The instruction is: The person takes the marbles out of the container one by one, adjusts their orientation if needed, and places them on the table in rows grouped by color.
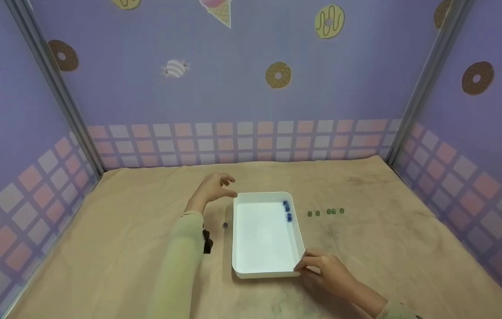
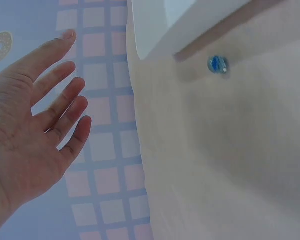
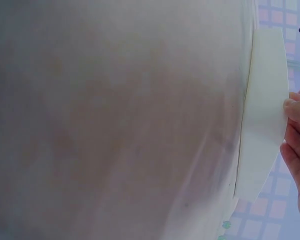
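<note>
A: Where is the tray, and what is it like?

B: A shallow white rectangular tray with rounded corners (image 1: 259, 239) sits about midway between the left and right edges of a tabletop covered in beige cloth (image 1: 135, 248); its short sides face the far edge and the person; I cannot tell whether its whole base rests on the cloth.

A: What are the hands doing?

B: The right hand (image 1: 328, 272) grips the tray at its near right corner, thumb and fingers pinching the rim; the left hand (image 1: 213, 188) is just beside the tray's far left corner, fingers spread and loosely bent, holding nothing; the left wrist view shows a gap between that hand and the tray.

A: And the small things?

B: Inside the tray, a short row of small round dark blue glass-like marbles (image 1: 289, 217) lies along the right wall, close to the far right corner; one small round clear-and-blue glass marble (image 1: 225, 225) lies outside, on the tabletop just beside the tray's left wall; five small green glass-like marbles (image 1: 328, 211) form a loose row towards the tabletop's right edge, two of them almost touching.

A: What stands around it all?

B: Purple walls (image 1: 233, 97) with printed doughnuts; pink and white squares run along the tabletop's far edge.
</note>
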Tool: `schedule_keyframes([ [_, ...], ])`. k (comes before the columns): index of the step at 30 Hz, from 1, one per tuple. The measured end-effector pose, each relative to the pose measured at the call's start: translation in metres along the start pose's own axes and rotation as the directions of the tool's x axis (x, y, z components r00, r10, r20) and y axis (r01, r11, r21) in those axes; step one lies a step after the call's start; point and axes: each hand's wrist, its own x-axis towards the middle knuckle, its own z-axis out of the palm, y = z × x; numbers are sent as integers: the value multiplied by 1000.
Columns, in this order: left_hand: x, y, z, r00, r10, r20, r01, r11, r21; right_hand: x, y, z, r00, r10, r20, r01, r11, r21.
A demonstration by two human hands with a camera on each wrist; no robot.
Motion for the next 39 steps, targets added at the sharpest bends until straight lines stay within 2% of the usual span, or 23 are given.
schedule_keyframes([
  [12,23,26,32,999,44,8,-43,998,-44,-3,0,-1,999,34,5,-34,999,24],
  [18,30,38,45,998,62,9,-61,995,-77,-1,1,-2,1000,9,-4,-9,1000,20],
  [23,33,43,59,997,79,22,-77,994,-81,1,1,-4,1000,-13,-5,13,1000,-5],
  [29,35,44,76,995,98,31,-95,992,-89,6,-2,-7,998,18,61,-18,1000,4],
  [33,37,46,86,992,118,35,-116,992,-55,8,-3,-8,997,20,74,-21,1000,9],
  [39,41,53,101,992,113,63,-111,993,-35,8,-3,-8,997,13,71,-13,1000,0],
])
